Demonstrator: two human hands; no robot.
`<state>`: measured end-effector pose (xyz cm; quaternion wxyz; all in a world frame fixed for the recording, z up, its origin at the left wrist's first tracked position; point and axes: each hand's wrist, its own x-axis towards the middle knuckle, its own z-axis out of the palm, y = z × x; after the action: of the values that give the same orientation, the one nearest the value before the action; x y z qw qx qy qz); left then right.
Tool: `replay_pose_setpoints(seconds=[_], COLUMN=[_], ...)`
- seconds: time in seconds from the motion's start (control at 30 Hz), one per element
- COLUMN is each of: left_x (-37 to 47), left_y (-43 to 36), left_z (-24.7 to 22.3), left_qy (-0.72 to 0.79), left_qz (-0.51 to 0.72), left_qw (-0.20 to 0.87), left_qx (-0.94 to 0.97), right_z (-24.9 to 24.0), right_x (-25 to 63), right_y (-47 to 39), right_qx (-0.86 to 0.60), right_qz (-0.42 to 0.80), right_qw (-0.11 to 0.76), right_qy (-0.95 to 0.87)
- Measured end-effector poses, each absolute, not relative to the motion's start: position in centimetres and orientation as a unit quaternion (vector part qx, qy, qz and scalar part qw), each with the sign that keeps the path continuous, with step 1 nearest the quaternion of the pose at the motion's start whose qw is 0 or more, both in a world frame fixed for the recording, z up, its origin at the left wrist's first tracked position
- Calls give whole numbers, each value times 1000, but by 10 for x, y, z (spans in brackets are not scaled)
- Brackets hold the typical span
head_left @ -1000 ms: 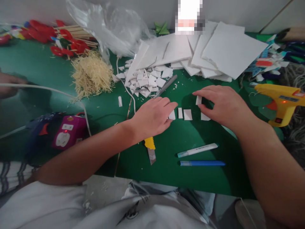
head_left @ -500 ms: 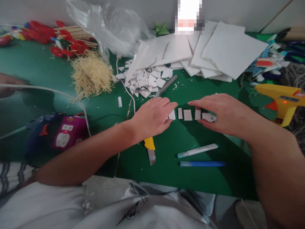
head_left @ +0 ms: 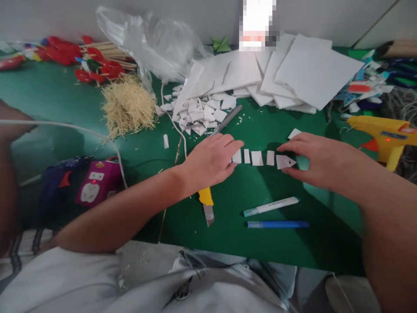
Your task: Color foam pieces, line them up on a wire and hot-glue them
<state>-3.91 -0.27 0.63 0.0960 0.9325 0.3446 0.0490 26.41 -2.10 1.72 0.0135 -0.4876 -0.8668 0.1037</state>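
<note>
- Left hand (head_left: 210,161) is half-hiding a white piece (head_left: 238,157); can't tell its grip.
- Right hand (head_left: 325,158), fingers apart, is straddling a pointed piece (head_left: 282,162).
- Yellow cutter (head_left: 206,197) is lying half-covered.

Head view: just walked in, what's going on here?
A person is at a row of five small white pieces on the green table. The left hand has thumb and finger at the leftmost piece; the right hand spreads its thumb and finger about the pointed end piece, contact unclear. Three pieces lie between, gaps showing. The yellow cutter and two markers lie nearer the person.
</note>
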Motion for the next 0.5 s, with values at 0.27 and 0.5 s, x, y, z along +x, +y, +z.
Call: replay_pose_setpoints(seconds=[0.27, 0.5], left_x=[-39, -34], left_y=[-2, -2], left_z=[7, 5], left_qy=[344, 331], left_qz=[53, 80], left_qw=[102, 123], left_qx=[932, 932], right_z=[7, 13], right_x=[259, 253], right_y=[-34, -35], right_qx=[-496, -470], right_qz=[47, 22], right_qw=[77, 102], right_qy=[-864, -876])
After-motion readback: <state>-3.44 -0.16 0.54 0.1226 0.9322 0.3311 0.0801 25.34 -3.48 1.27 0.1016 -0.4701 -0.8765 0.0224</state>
